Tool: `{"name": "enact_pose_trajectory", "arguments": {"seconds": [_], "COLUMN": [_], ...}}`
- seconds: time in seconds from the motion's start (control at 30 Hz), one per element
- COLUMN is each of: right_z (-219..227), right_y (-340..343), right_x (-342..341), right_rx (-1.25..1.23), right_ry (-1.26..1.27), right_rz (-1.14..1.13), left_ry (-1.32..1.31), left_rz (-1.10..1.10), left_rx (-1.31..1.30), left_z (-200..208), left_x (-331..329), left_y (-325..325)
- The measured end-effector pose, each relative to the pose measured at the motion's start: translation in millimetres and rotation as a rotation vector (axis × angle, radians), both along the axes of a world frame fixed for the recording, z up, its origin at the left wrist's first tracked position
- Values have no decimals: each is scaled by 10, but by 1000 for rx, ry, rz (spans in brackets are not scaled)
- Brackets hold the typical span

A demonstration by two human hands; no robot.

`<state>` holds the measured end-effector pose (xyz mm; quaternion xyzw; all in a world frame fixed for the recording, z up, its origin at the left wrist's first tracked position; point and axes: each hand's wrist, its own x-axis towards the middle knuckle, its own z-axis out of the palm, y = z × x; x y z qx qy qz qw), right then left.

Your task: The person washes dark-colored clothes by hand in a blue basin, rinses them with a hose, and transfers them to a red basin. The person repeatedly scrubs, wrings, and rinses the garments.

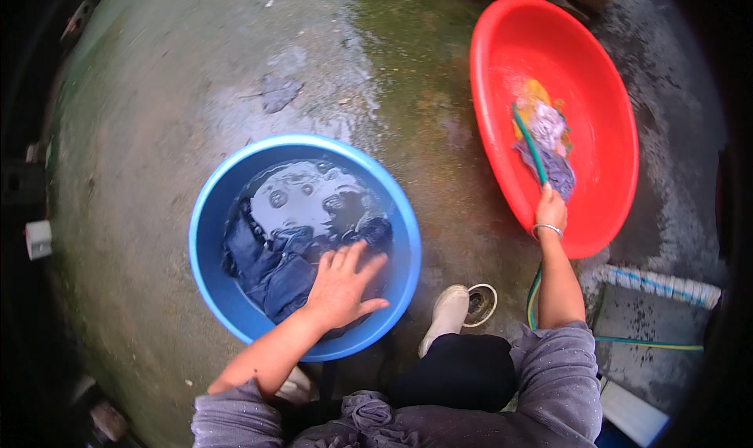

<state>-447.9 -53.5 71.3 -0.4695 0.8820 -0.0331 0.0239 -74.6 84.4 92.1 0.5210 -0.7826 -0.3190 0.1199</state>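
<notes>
Nearest, left hand (pixel 343 286) spread flat, fingers wide, pressing on dark blue clothes (pixel 282 264) soaking in a blue basin (pixel 205 236) — soapy water behind. Farther right, right hand (pixel 551 210) closed around a green hose (pixel 530 146), bangle at wrist. Beyond — hose end over wet mauve cloth (pixel 551 148) inside a tilted red basin (pixel 596 95) on wet concrete (pixel 157 95).

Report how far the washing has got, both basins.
Done: some pale garments already lie in the red basin. In hand: the right hand holds a green hose over them, and the left hand presses dark clothes in the blue basin. Left: those dark clothes sit soaking in bubbly water.
</notes>
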Motion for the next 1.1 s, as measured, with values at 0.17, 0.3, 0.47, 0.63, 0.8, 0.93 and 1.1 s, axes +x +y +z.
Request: {"name": "enact_pose_trajectory", "arguments": {"seconds": [0.17, 0.3, 0.47, 0.63, 0.8, 0.93, 1.1], "right_z": [-3, -69, -53, -66, -129, -173, -125], "right_y": [-88, -57, -371, -613, -549, -501, -444], "right_x": [172, -219, -273, 65, 53, 151, 182], "right_rx": [-3, 32, -24, 31, 72, 16, -4], "right_ry": [29, 87, 55, 64, 93, 28, -9], "right_rz": [11, -27, 70, 160, 144, 139, 124], "left_ry": [-4, 242, 32, -326, -585, -536, -92], "left_rz": [331, 500, 530, 717, 262, 31, 453], "left_rx": [102, -107, -112, 74, 123, 15, 100], "left_z": [-53, 430, 218, -628, -589, -609, -354], "left_x": [412, 830, 966, 835, 89, -8, 368], "left_y": [-259, -375, -380, -678, -650, -318, -483]}}
